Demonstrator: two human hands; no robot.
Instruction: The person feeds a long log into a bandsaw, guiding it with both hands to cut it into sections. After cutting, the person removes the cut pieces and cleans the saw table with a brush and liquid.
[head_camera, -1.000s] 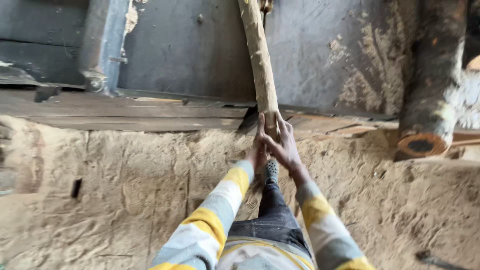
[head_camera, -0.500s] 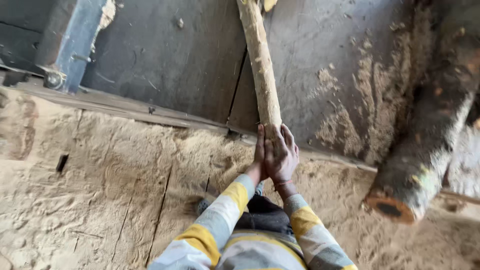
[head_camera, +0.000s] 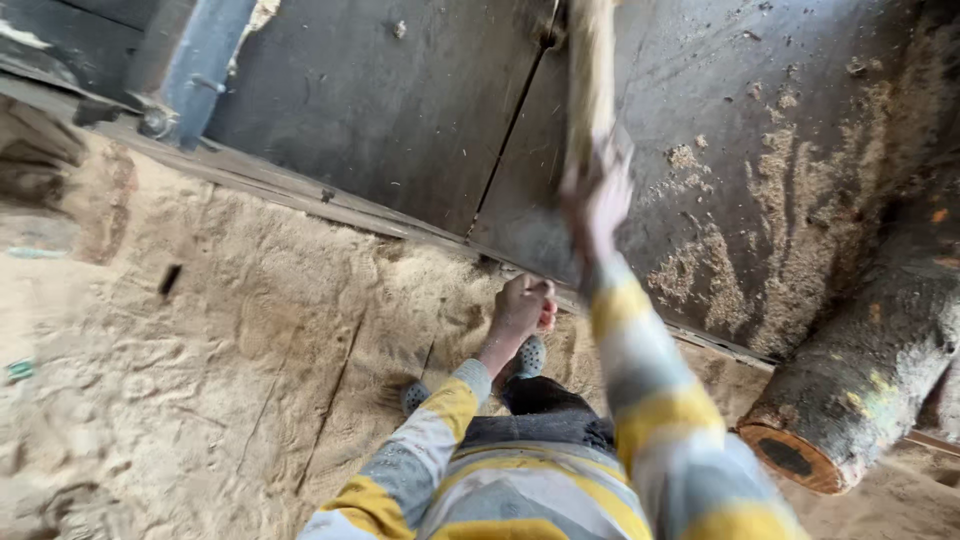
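Note:
A long pale wooden strip (head_camera: 590, 80) lies on the dark metal table (head_camera: 400, 110) and runs toward the far end. My right hand (head_camera: 598, 200), blurred with motion, is stretched out at the strip's near end, touching or gripping it; the blur hides the fingers. My left hand (head_camera: 520, 308) has come off the strip and hangs lower, above the sawdust floor, fingers curled in a loose fist with nothing in it. Both sleeves are striped yellow, grey and white.
A thick log (head_camera: 860, 370) with a dark cut end lies at the right on the table edge. Sawdust (head_camera: 200, 350) covers the floor. A blue-grey metal post (head_camera: 200, 60) stands at the upper left. My shoes (head_camera: 530, 356) show below the left hand.
Both hands held the strip's near end together before. Now my left hand has dropped away and my right hand has moved forward along with the strip. The view has swung left.

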